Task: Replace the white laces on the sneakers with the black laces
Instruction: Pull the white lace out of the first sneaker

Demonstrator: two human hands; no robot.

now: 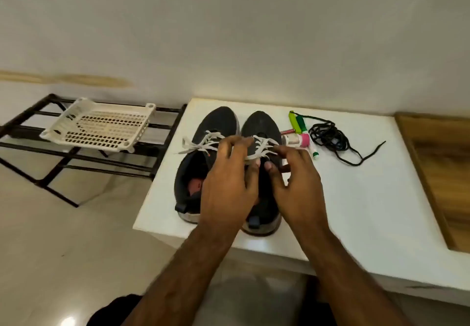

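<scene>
Two dark sneakers sit side by side on the white surface (356, 198), toes pointing away from the person. Both hands are over the right sneaker (262, 132), whose white lace (262, 145) is still threaded through its eyelets. The left hand (229, 188) has its fingers (236, 145) curled over the top of the lacing, and its thumb seems to pinch the white strand just under them. The right hand (295, 183) is beside it, thumb and forefinger closed on the same strand at the near end of the lacing, the other fingers loosely bent.

The step in hand looks like undoing this white lace. It would go best by loosening one crossing at a time, starting from the eyelets nearest the fingers and working away toward the toe. Pulling each strand straight out of its eyelet should keep the tip from snagging. One hand could pin the sneaker down so it does not slide or tip.

The left sneaker (216, 127), just left of the fingers, still carries its own white lace (201, 144), loose ends trailing left. The black laces (330, 137) lie in a tangled heap to the right of the fingers, beyond some small tubes and bottles (300, 132), and will need untangling before threading.
</scene>
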